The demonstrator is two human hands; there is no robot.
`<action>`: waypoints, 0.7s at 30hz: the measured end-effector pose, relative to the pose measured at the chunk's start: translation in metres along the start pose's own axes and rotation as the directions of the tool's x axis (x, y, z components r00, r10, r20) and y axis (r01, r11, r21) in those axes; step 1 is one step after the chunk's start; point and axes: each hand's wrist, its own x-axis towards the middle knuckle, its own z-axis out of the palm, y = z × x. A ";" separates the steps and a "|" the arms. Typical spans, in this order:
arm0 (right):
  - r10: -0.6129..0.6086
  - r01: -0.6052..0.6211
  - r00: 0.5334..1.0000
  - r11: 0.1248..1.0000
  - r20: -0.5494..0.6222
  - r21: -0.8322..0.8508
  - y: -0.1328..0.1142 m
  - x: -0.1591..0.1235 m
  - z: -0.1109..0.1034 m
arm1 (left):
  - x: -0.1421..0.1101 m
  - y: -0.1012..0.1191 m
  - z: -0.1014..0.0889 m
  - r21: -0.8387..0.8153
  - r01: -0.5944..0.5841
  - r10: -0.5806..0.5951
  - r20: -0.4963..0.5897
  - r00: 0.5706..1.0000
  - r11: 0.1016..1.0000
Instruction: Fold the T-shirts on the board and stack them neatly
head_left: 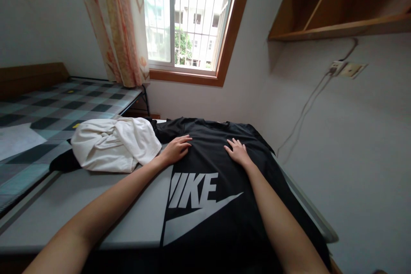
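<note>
A black T-shirt [205, 150] with a large white printed logo lies spread over a white table, its collar at the far end and its lower part toward me. My left hand [176, 150] rests on the shirt's left side, palm down, fingers stretched out. On the chest area to the right lies my right hand [236, 151], flat with fingers spread. Neither hand grips anything. Just left of my left hand sits a bunched white garment [115, 143], with some black cloth [66, 162] showing beside it.
The white tabletop [135, 214] runs along a bed with a checked mat [105, 105] on the left, where a sheet of paper [21, 140] lies. A curtain [123, 25] hangs by the barred window. Right, cords drop from a wall socket [336, 68] below a wooden shelf [340, 25].
</note>
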 end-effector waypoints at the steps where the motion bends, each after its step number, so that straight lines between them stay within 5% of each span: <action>1: -0.001 0.001 1.000 1.000 0.000 0.000 0.000 0.000 0.000 | 0.000 0.002 -0.002 0.028 0.002 -0.002 -0.030 1.000 1.000; 4: -0.001 0.001 1.000 1.000 -0.001 0.004 0.001 0.000 0.000 | 0.006 0.008 -0.017 0.129 0.052 -0.041 -0.086 0.995 0.990; 7: -0.006 0.006 1.000 1.000 -0.003 0.009 0.002 0.000 -0.001 | 0.015 0.006 -0.045 0.258 0.270 -0.234 -0.162 0.959 0.928; 11: -0.002 0.002 1.000 1.000 -0.005 0.009 0.001 0.000 -0.001 | 0.016 -0.015 -0.094 0.404 0.610 -0.529 -0.303 0.793 0.682; 15: -0.003 0.003 1.000 1.000 -0.012 0.010 0.000 -0.002 -0.002 | 0.000 -0.046 -0.135 0.367 0.788 -0.653 -0.441 0.615 0.494; 18: -0.006 0.006 1.000 1.000 -0.020 0.005 -0.001 -0.002 -0.002 | -0.015 -0.065 -0.146 0.312 0.875 -0.768 -0.429 0.477 0.369; 21: -0.009 0.009 1.000 1.000 -0.023 0.001 0.000 -0.002 -0.001 | -0.027 -0.081 -0.140 0.293 0.912 -0.849 -0.363 0.384 0.288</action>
